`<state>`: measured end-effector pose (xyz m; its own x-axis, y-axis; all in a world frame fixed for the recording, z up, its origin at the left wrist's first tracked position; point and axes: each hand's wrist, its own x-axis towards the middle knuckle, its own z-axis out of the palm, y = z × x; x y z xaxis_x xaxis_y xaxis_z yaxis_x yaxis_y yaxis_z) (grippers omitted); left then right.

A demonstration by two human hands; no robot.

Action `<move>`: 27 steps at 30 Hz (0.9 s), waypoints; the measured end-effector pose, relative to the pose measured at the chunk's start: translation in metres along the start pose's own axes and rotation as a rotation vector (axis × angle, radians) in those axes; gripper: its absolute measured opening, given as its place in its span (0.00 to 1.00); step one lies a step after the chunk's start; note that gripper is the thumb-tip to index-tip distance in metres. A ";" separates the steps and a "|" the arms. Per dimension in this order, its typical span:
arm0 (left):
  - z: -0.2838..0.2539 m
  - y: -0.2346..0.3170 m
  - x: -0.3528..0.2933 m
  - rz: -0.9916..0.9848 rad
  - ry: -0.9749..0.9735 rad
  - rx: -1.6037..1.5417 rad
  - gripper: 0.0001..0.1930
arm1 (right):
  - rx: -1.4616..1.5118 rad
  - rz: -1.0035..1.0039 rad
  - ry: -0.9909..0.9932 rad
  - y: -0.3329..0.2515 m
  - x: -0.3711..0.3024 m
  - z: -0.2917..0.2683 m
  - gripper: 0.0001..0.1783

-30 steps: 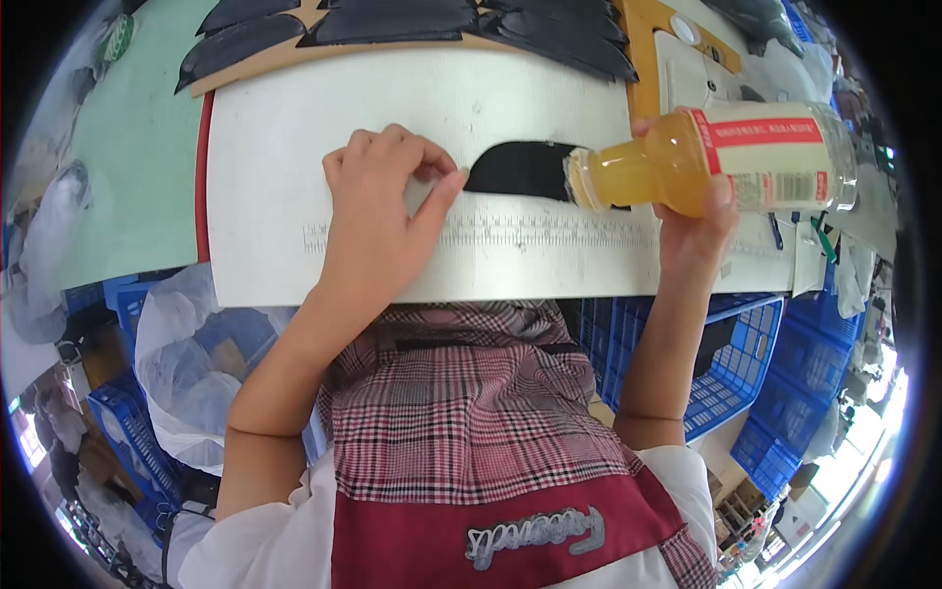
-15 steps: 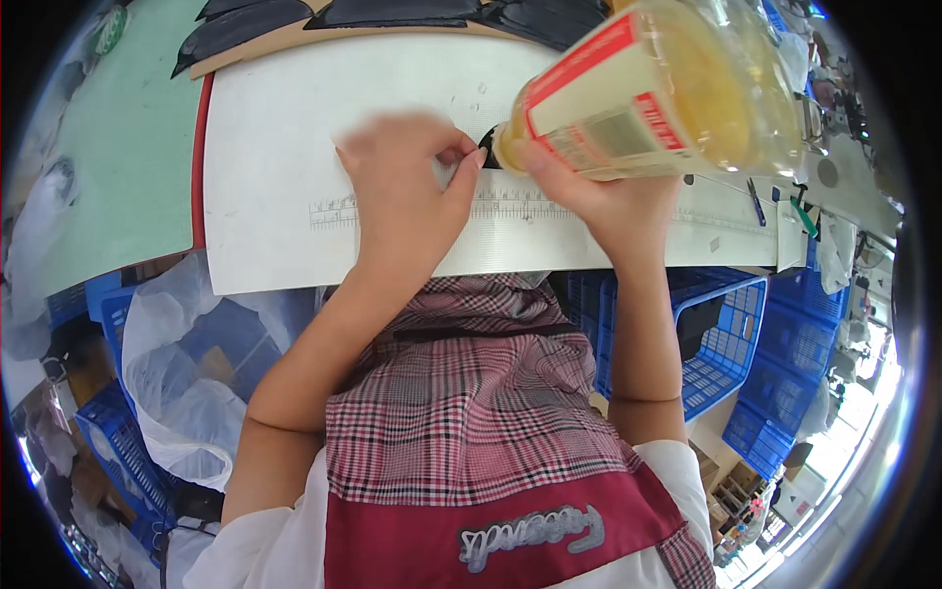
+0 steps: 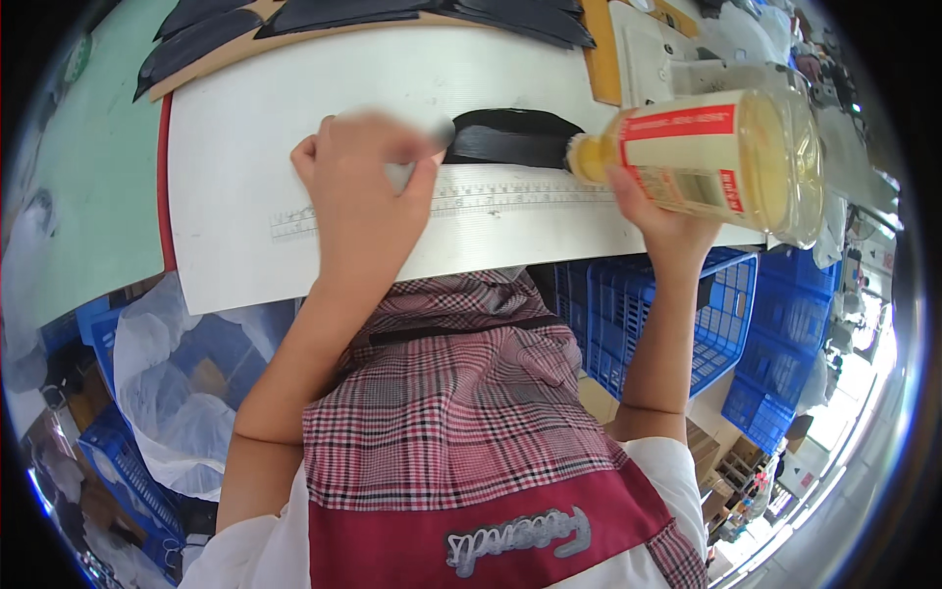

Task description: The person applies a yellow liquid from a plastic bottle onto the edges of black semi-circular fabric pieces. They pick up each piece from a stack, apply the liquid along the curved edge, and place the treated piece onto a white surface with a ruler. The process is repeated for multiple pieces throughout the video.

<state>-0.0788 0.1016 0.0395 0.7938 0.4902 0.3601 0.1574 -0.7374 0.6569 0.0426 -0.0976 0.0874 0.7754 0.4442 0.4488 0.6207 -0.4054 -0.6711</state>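
Note:
A glossy black curved strip (image 3: 515,135) lies on the white board, just above the printed ruler scale. My left hand (image 3: 368,187) is at its left end, thumb and fingers pinched together on the tip; the fingers are partly blurred. My right hand (image 3: 667,221) grips a large clear plastic bottle (image 3: 731,162) with a red and cream label and yellowish contents. The bottle lies tilted on its side, its neck pointing left and meeting the strip's right end. Whether the two touch, I cannot tell.
Several black curved pieces (image 3: 343,14) rest on a brown board along the far edge of the white worktop (image 3: 235,177). A green surface (image 3: 103,157) adjoins on the left. Below stand a plastic-lined blue crate (image 3: 162,383) and other blue baskets (image 3: 721,314) at right.
The bottle has moved right and down, tipping closer to level. Most of the black strip, previously hidden, now shows between my hands. My left hand has shifted slightly left in view.

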 end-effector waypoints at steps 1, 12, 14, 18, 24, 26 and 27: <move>0.000 -0.001 0.000 -0.006 -0.009 0.002 0.03 | -0.005 0.002 0.037 0.007 0.000 -0.008 0.27; -0.004 0.000 0.001 -0.015 -0.051 -0.005 0.03 | 0.430 0.021 0.148 -0.005 0.025 0.008 0.17; -0.004 0.000 0.001 -0.027 -0.044 -0.011 0.03 | 0.350 -0.121 0.033 -0.027 0.033 0.044 0.22; -0.001 0.004 0.001 -0.020 -0.034 -0.019 0.03 | 0.262 -0.052 -0.173 -0.044 0.036 0.063 0.26; 0.000 0.006 0.000 -0.019 -0.032 0.018 0.03 | 0.156 -0.041 -0.126 -0.030 0.025 0.039 0.25; 0.000 0.005 0.000 -0.017 -0.037 0.016 0.04 | 0.103 -0.072 -0.099 -0.023 0.021 0.031 0.24; -0.001 0.006 0.000 -0.016 -0.040 0.017 0.04 | 0.080 -0.110 -0.111 -0.018 0.018 0.027 0.25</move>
<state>-0.0781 0.0978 0.0435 0.8140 0.4830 0.3227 0.1798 -0.7377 0.6507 0.0425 -0.0608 0.0920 0.6829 0.5695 0.4575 0.6865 -0.2863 -0.6684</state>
